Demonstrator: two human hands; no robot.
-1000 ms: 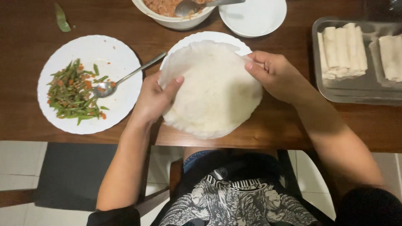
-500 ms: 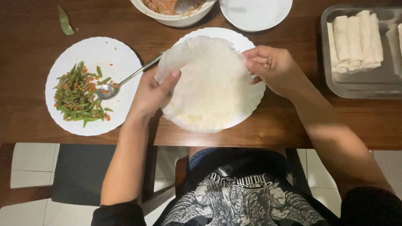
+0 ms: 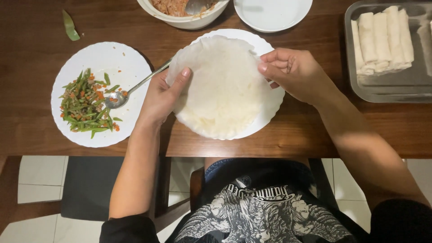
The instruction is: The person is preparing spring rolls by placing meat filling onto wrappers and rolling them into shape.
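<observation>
Single head-worn view: looks steeply down, close over wooden table (image 3: 315,135) edge and wearer's lap

Bare bench only at the near edge and between dishes.
I see the dark wooden bench (image 3: 306,135) hemmed by a white plate of green beans (image 3: 112,63), a white bowl (image 3: 189,20) and a steel tray of rolls (image 3: 387,90).

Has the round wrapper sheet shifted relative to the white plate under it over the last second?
Yes. The wrapper hung past the near rim of the white plate earlier; now it lies farther from the person, almost wholly within that rim.
</observation>
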